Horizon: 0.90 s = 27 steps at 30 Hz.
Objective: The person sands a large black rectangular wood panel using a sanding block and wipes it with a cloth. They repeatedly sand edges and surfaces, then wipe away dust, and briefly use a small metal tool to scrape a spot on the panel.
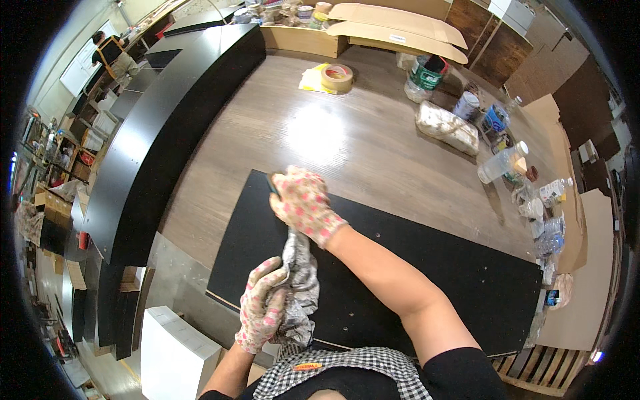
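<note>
A black panel (pixel 427 273) with small holes lies on the wood-grain tabletop in front of me. My right hand (pixel 303 205), in a white glove with pink dots, is closed over the panel's far left part. A small dark thing (pixel 273 184) sticks out at its fingertips; most of it is hidden, so its kind does not show. My left hand (pixel 261 305), gloved alike, grips a crumpled grey rag (pixel 301 283) nearer to me. The rag hangs over the panel's near edge, its upper end just below my right wrist.
Left stands a long curved black piece (pixel 160 120), with a white box (pixel 175 357) below. A tape roll (pixel 337 78) lies at the back. Bottles (pixel 500 163), a wrapped white bundle (pixel 447 128) and cardboard line the right side. A person (pixel 115 57) is far left.
</note>
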Each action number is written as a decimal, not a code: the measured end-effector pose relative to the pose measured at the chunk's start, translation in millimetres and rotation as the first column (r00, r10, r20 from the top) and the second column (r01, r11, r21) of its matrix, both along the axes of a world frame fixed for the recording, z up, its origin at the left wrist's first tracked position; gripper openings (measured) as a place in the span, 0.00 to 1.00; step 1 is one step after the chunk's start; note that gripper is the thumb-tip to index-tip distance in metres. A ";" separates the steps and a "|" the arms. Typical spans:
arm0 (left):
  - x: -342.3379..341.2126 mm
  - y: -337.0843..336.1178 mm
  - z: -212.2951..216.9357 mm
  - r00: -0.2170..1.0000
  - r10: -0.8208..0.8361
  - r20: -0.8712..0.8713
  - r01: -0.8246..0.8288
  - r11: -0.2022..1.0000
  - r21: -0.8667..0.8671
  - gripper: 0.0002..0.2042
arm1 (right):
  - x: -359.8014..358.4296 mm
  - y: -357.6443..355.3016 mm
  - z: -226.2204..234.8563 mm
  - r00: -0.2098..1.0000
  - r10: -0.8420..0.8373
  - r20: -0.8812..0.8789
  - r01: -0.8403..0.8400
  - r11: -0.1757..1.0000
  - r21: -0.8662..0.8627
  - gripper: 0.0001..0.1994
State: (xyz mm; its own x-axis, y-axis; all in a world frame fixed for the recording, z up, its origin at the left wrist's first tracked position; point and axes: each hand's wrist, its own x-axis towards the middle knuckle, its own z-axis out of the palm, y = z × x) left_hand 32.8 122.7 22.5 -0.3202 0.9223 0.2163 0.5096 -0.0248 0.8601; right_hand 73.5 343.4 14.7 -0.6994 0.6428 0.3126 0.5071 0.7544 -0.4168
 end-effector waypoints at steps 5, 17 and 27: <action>-22.8 3.6 -3.0 0.975 0.206 0.080 -0.211 0.975 0.068 0.12 | -61.7 5.0 -2.0 0.996 0.048 0.076 -0.047 0.999 -0.014 0.11; 2.8 134.4 -6.4 0.796 -0.239 -0.556 0.097 0.958 -0.271 0.29 | 396.2 -41.3 -24.7 0.534 -0.699 -0.474 0.730 0.665 -0.158 0.17; 344.1 222.5 -14.2 0.395 -0.746 -0.537 0.724 0.612 -0.318 0.26 | 636.2 -167.1 -38.6 -0.121 -0.785 -0.607 0.848 0.237 -0.475 0.22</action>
State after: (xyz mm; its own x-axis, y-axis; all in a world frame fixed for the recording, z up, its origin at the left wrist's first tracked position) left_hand 376.9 345.3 8.3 0.6637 0.7464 0.0475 0.6697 -0.6214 0.4067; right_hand 709.7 176.3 -23.9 0.7909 0.5226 0.3184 0.3628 0.0187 -0.9317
